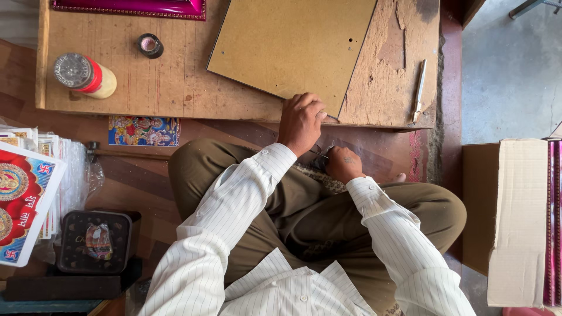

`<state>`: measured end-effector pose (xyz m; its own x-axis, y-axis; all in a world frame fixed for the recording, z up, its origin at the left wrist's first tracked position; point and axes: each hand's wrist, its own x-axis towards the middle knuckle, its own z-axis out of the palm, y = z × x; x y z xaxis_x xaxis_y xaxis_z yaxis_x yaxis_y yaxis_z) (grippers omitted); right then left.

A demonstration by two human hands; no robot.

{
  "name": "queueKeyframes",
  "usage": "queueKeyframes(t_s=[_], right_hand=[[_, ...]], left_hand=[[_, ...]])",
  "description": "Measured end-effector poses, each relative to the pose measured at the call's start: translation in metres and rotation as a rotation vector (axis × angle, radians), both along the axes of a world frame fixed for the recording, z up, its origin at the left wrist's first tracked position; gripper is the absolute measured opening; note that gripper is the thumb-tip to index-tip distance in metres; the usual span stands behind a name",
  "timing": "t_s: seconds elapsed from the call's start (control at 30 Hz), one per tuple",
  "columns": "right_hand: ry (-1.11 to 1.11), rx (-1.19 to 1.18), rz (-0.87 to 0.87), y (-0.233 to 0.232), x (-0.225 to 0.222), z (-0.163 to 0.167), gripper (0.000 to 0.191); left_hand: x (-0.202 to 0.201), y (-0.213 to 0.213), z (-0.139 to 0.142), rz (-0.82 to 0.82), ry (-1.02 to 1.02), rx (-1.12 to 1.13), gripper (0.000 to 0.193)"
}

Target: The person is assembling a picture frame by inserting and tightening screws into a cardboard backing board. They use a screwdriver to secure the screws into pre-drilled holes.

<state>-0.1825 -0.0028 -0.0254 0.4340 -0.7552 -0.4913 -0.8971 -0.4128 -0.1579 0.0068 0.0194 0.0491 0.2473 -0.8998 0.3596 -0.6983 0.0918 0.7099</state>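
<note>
- Our left hand [300, 122] closes its fingers on the near corner of the brown backing board [293, 44], which lies on the wooden surface [164, 82].
- Our right hand [343, 163], fisted just beside it, seems to pinch a thin metal piece; we should steady the corner.

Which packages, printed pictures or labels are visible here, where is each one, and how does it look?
Cardboard box: far right, plain brown, rectangular.
Printed picture: below the wooden board's edge, small rectangle, blue with colourful figures.
Printed sheets: far left, wrapped stack, red, white and gold.
Bottle: on the board, lying, cream with red band.
</note>
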Motion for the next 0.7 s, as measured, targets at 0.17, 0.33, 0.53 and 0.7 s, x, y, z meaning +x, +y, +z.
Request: queueKeyframes(t_s=[0.17,0.33,0.53,0.7], right_hand=[[0.011,-0.075,0.026,0.005,-0.003,0.007,0.019],[0.003,-0.064,0.059,0.006,-0.002,0.01,0.018],[-0.05,-0.009,0.028,0.007,0.005,0.019,0.019],[-0.041,-0.011,-0.034,0.012,0.002,0.031,0.02]], left_hand=[[0.003,-0.002,-0.002,0.041,0.076,-0.058,0.004],[0.006,-0.001,-0.001,0.059,0.208,-0.083,0.006],[0.006,0.001,-0.001,0.116,0.241,-0.102,0.007],[0.008,0.007,-0.001,0.117,0.283,-0.075,0.008]])
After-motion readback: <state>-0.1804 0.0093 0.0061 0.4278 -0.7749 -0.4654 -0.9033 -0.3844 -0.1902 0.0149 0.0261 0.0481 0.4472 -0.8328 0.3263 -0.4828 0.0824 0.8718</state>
